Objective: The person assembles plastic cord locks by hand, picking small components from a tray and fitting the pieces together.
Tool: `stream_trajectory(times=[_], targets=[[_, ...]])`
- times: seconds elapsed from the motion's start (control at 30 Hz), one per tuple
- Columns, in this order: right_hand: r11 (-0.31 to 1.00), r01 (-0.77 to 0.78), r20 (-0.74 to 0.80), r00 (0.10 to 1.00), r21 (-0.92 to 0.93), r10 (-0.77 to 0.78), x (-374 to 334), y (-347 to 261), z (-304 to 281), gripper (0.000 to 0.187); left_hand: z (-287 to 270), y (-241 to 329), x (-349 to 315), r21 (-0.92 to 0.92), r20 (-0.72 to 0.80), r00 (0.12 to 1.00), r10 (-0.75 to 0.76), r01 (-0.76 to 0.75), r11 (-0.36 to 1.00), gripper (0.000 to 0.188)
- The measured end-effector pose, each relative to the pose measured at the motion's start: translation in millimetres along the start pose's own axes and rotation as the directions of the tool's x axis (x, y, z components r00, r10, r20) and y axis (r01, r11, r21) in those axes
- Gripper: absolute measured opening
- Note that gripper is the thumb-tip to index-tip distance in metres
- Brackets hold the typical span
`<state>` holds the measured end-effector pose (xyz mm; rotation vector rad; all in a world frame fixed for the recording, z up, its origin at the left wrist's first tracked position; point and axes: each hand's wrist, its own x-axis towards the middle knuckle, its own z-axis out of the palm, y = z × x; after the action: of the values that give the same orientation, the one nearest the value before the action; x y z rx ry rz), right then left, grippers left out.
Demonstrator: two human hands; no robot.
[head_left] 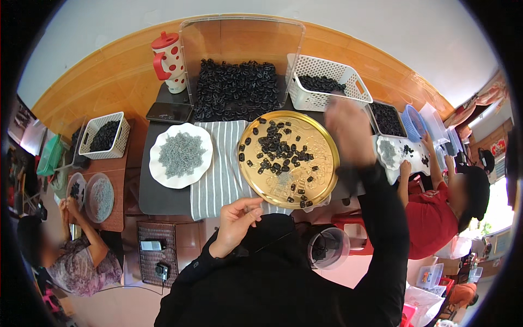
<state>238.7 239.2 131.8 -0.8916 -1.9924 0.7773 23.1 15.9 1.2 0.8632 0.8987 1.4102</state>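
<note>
A round gold tray [324,180] lies before me, with small black plastic pieces [278,144] scattered over it and a little heap of grey metal pieces [284,177] near its lower middle. My left hand [235,223] is beside the tray's near left rim, its fingers curled and the thumb pressed toward them; anything pinched there is too small to make out. My right hand [351,131] is smeared by motion between the tray's right rim and a white perforated basket [332,100] that holds more black pieces. Its fingers cannot be read.
Left of the tray are a striped cloth [218,185] and a scalloped white plate [158,169] of grey pieces. A clear bin [188,60] of black pieces, a spotted tumbler [173,68] and a phone [169,112] stand behind. Two co-workers sit left and right.
</note>
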Motion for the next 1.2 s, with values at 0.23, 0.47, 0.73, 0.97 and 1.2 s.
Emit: stream_trajectory(times=[0.23, 0.47, 0.73, 0.97, 1.2], targets=[[0.764, -0.230, -0.293, 0.827, 0.602, 0.479, 60, 69, -5, 0.033, -12, -3, -7, 0.010, -0.069, 0.998, -0.008, 0.009, 1.000, 0.021], [0.663, -0.265, -0.308, 0.725, 0.700, 0.616, 75, 113, 0, 0.023, -20, -8, -4, -0.018, -0.108, 0.992, -0.069, 0.067, 0.998, 0.020], [0.973, -0.192, 0.403, 0.886, -0.129, 0.228, 39, 68, 28, 0.011, -25, -9, 1, -0.019, -0.112, 0.990, -0.085, 0.083, 0.996, 0.019], [0.874, 0.118, 0.534, 0.827, -0.471, 0.176, -7, 89, 74, 0.019, -18, -8, -1, 0.026, -0.079, 0.988, -0.131, 0.134, 0.991, 0.019], [0.911, 0.037, 0.520, 0.830, -0.411, 0.201, -16, 69, 75, 0.016, -16, -9, -8, 0.050, -0.061, 0.991, -0.123, 0.126, 0.991, 0.018]])
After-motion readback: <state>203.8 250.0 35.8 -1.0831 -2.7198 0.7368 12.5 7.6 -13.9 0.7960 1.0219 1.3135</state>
